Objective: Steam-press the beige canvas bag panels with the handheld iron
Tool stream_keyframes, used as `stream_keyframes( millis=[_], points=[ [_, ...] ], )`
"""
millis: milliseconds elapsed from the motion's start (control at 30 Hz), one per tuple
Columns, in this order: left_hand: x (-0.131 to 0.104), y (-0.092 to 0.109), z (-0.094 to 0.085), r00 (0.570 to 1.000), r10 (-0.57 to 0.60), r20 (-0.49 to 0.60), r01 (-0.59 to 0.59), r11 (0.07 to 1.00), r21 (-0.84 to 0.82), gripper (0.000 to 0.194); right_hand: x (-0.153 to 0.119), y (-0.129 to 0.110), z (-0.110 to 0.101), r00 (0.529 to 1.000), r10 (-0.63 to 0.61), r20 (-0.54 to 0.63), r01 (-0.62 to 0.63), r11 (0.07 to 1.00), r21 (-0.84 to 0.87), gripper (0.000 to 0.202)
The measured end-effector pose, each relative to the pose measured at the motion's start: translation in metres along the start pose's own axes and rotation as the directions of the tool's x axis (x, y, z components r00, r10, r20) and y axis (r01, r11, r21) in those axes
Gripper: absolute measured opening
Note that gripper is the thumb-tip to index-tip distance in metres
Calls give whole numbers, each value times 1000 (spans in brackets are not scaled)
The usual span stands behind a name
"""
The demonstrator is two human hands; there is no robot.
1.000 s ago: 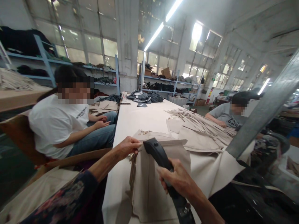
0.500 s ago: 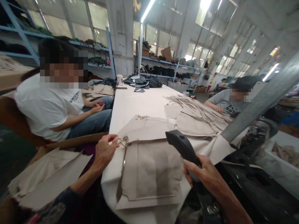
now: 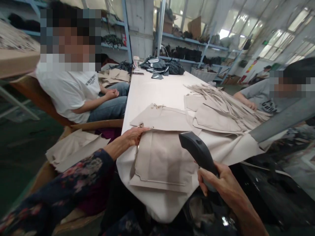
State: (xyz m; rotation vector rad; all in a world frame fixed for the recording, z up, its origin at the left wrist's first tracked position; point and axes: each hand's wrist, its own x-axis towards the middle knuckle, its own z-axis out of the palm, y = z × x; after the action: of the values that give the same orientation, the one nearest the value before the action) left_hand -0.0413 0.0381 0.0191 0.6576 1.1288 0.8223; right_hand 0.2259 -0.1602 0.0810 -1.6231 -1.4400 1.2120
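In the head view, a beige bag piece [image 3: 164, 160] with stitched edges lies at the near end of the table. Above it rests another flat beige panel [image 3: 169, 117] with small metal fittings. My left hand [image 3: 136, 135] is closed at the left edge where the pieces meet, by a metal clasp [image 3: 140, 125]; its fingertips pinch the edge of the bag piece. In my right hand [image 3: 219, 180] is a black curved handheld tool [image 3: 198, 150]. Its blunt head points up and left, over the right part of the bag piece.
Beige strips [image 3: 221, 98] and more panels lie farther right on the white tabletop [image 3: 152, 90]. Dark bundles [image 3: 159, 65] sit at its far end. A carton [image 3: 97, 124] of beige pieces stands at left. A person [image 3: 71, 88] sits left; another is at right behind a metal post [image 3: 285, 121].
My left hand has moved from beside the clasp onto the edge of the bag piece. The view has tilted down and shifted left. My right hand still holds the black tool.
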Motion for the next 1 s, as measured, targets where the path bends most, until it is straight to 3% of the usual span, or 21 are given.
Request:
stream_keyframes(
  millis=[167, 333, 433, 600, 733, 1000],
  points=[
    [1, -12, 8, 985, 165, 47, -164, 986, -14, 31, -2, 8, -5, 1000, 26, -10, -26, 1000, 3, 30],
    [-14, -17, 8, 921, 365, 136, -364, 931, -38, 46, -4, 1, -3, 1000, 10, -1, -10, 1000, 11, 29],
    [-26, -17, 16, 901, 403, 159, -410, 912, 12, 44, -2, -9, 4, 998, -19, 58, 16, 998, 62, 25],
    [-43, -20, 28, 896, 406, 181, -425, 902, 80, 41, 8, -18, 25, 989, -86, 121, 69, 989, 133, 21],
    [-48, -24, 27, 885, 407, 227, -428, 903, 47, 41, 20, -19, 37, 981, -111, 160, 82, 981, 174, 16],
    [-46, -32, 17, 891, 325, 318, -291, 945, -149, 41, 39, -35, 19, 992, -128, 18, 123, 979, 160, 29]
  ],
)
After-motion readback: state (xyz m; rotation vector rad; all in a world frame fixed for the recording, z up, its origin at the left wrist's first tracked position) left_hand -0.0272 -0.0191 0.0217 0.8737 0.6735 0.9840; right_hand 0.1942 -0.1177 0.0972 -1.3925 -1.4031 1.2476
